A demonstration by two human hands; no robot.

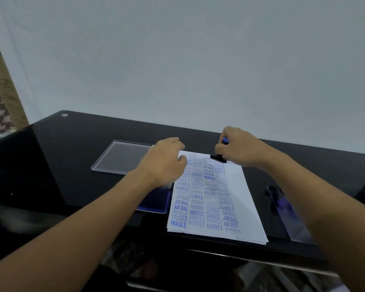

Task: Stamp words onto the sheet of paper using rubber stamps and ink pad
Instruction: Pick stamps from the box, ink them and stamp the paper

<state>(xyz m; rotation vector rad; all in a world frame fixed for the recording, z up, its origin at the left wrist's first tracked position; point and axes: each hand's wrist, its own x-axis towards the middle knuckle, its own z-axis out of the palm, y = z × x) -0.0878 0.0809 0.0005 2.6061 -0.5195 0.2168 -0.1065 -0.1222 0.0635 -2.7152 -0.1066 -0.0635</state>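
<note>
Behind the work surface, a plain white backdrop fills the upper half of the view. Directions below take the sheet's centre as the dial, with twelve o'clock pointing away from the person.

A glossy black table carries all items. The sheet of paper lies near the table's front edge, on top of at least one further sheet. It is densely covered with blue stamped words, among them SAMPLE, FRAGILE, AIR MAIL and AMENDED; several impressions are faint or blurred.

At ten o'clock, a clear flat plastic lid rests on the table, apart from the sheet. At nine o'clock, the blue ink pad sits just beside the sheet's left edge, partly covered by the left forearm. At three to four o'clock, apart from the sheet, a clear holder contains dark and purple items, too blurred to identify.

The left hand lies palm down at eleven o'clock. Its fingers are loosely extended, rest on the sheet's far left corner, and grasp nothing.

The right hand, at twelve o'clock, curls around the blue handle of a rubber stamp. The stamp's black base meets the sheet at its far edge; whether it is fully pressed down cannot be told.
</note>
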